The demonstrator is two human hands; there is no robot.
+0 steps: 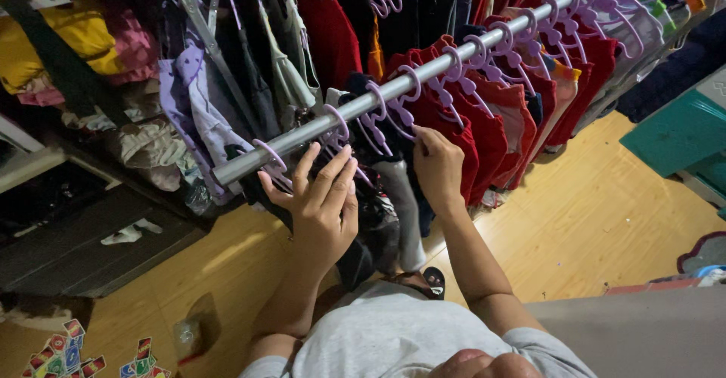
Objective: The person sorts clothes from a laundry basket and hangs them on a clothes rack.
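Head view: my left hand, fingers spread wide, rests against dark garments hung below the grey metal rail; my right hand pinches narrowly at a lilac plastic hanger beside red shirts. I judge the cloth soft and light, the hangers thin, slick and snappable, best taken at the hook.

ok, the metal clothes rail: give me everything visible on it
The rail is a round, grey, metal-looking tube running diagonally from lower left to upper right, its near end open and bare. Lilac plastic hangers hook over it, carrying mostly red and dark garments. A slanted support bar meets it upper left. The left hand reaches just beneath its end; the right hand fingers clothes below it.
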